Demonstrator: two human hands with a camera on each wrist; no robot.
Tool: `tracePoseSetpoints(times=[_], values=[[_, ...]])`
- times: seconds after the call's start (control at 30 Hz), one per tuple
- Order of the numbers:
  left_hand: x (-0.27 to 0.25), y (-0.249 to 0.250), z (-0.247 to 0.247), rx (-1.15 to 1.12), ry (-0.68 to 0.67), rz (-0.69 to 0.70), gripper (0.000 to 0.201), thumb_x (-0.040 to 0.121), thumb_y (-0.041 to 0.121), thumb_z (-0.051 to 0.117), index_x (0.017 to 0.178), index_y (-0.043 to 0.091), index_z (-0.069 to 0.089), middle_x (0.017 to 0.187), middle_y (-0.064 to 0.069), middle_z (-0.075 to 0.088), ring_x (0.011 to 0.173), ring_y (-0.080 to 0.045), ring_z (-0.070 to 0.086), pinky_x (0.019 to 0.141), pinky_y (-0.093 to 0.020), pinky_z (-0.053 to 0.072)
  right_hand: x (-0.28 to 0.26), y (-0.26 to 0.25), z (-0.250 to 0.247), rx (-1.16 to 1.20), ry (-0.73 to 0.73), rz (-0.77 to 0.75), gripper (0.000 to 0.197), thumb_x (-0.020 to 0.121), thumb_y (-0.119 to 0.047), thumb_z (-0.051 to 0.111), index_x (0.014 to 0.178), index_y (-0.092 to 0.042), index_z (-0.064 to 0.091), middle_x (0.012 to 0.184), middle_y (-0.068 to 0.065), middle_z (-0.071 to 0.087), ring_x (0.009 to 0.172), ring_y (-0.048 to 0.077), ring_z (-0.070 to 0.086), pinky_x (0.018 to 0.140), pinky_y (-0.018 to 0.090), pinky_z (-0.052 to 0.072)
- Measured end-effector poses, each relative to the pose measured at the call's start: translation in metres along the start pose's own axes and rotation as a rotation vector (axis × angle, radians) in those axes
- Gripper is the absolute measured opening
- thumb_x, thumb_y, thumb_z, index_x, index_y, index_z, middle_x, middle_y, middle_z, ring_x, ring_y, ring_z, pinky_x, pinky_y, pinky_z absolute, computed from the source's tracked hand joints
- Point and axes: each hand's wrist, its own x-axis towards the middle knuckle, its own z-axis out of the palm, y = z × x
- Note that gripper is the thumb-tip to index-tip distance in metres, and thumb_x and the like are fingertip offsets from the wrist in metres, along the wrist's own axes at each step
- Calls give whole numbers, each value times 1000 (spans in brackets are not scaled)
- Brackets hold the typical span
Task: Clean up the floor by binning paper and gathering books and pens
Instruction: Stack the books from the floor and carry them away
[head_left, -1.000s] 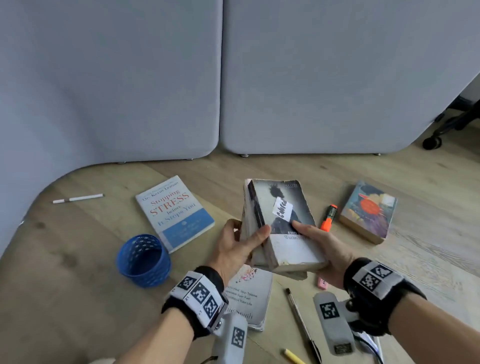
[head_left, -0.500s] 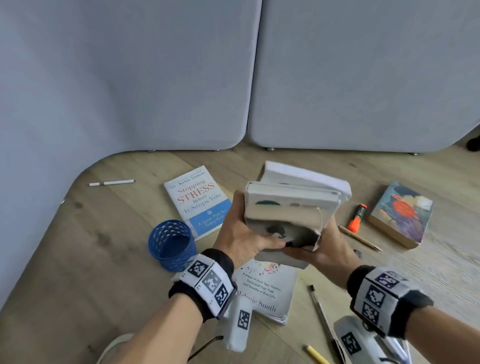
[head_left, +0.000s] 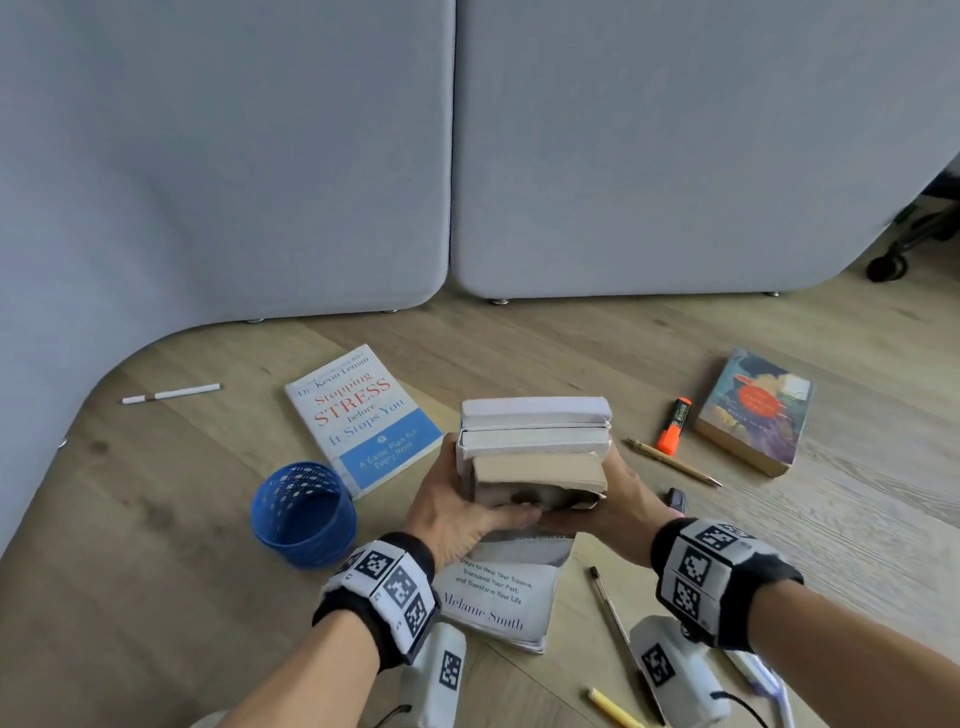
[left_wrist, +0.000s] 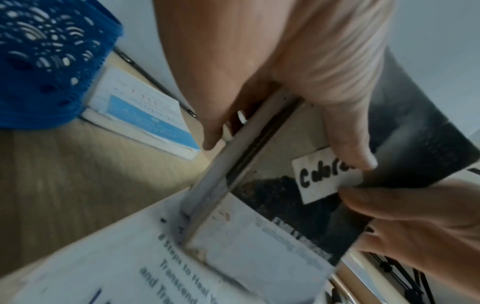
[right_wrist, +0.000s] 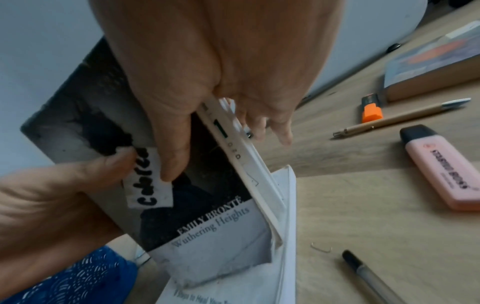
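Grey padded panels (head_left: 675, 145) stand far across the wooden floor (head_left: 130, 571). At centre, over the Melanie Smith book (head_left: 498, 597), the left hand (head_left: 452, 512) and right hand (head_left: 618, 514) clamp a stack of three books (head_left: 535, 447) on edge, thumbs pressing its Wuthering Heights cover (right_wrist: 207, 236). A blue mesh cup (head_left: 304, 514) sits left.

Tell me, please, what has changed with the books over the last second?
Both hands, left hand and right hand, tipped the held stack of books from cover-up to standing on edge upon the white book. Their grip stayed; floor items look unmoved.
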Motion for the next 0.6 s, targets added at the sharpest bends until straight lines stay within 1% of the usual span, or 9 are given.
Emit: tracePoseSetpoints(times=[0.1, 0.17, 0.23, 0.3, 0.37, 0.43, 0.5, 0.53, 0.6], values=[[6, 10, 3, 60, -44, 9, 77, 51, 19, 96, 116, 21, 56, 101, 7, 73, 96, 0, 67, 78, -13, 51, -6, -5, -19, -10, 56, 28, 88, 51, -35, 93, 125, -29, 46, 117, -13, 62, 108, 1, 59, 89, 23, 48], [11, 14, 5, 180, -34, 16, 86, 49, 36, 95, 121, 27, 50, 110, 15, 65, 102, 4, 60, 84, -15, 46, -8, -7, -32, 49, 134, 111, 82, 44, -46, 94, 113, -30, 52, 107, -6, 69, 100, 11, 66, 85, 34, 54], [15, 14, 6, 323, -16, -44, 94, 51, 44, 92, 128, 25, 41, 118, 19, 50, 110, -1, 48, 92, -21, 36, -8, -8, -43, 73, 262, 185, 77, 38, -57, 91, 98, -25, 56, 95, 1, 72, 88, 22, 70, 77, 46, 58], [16, 6, 2, 406, 23, -169, 86, 61, 40, 89, 129, 20, 40, 119, 12, 44, 115, -10, 45, 92, -24, 34, -9, -8, -49, 79, 375, 267, 75, 37, -63, 88, 92, -22, 58, 88, 3, 72, 81, 24, 70, 74, 47, 58], [17, -6, -4, 405, 92, -300, 88, 71, 45, 81, 140, 14, 36, 137, 3, 45, 126, -21, 46, 100, -31, 38, -12, -5, -49, 141, 440, 333, 74, 39, -63, 86, 93, -22, 58, 90, 4, 72, 82, 24, 71, 77, 47, 58], [17, -14, -9, 328, 162, -416, 85, 81, 56, 66, 146, 13, 31, 147, -6, 42, 130, -26, 45, 105, -37, 37, -17, -3, -43, 264, 410, 362, 74, 44, -60, 87, 101, -19, 61, 93, 5, 74, 83, 24, 72, 76, 45, 59], [16, -17, -12, 240, 198, -500, 86, 86, 67, 49, 149, 13, 27, 150, -8, 39, 133, -27, 43, 108, -39, 34, -22, -1, -32, 400, 331, 408, 63, 60, -51, 84, 107, -14, 63, 91, 6, 75, 75, 19, 73, 61, 29, 58], [16, -15, -12, 221, 193, -525, 92, 84, 75, 41, 151, 15, 24, 153, -8, 34, 136, -28, 39, 111, -42, 31, -23, 0, -24, 448, 284, 445, 53, 69, -46, 79, 108, -12, 64, 90, 7, 75, 70, 16, 72, 54, 22, 54], [15, -12, -11, 243, 122, -552, 112, 68, 92, 26, 153, 20, 20, 157, -7, 27, 142, -29, 31, 116, -48, 24, -25, 8, -3, 482, 152, 556, 49, 76, -44, 73, 111, -11, 64, 97, 7, 74, 81, 17, 72, 61, 24, 54]])
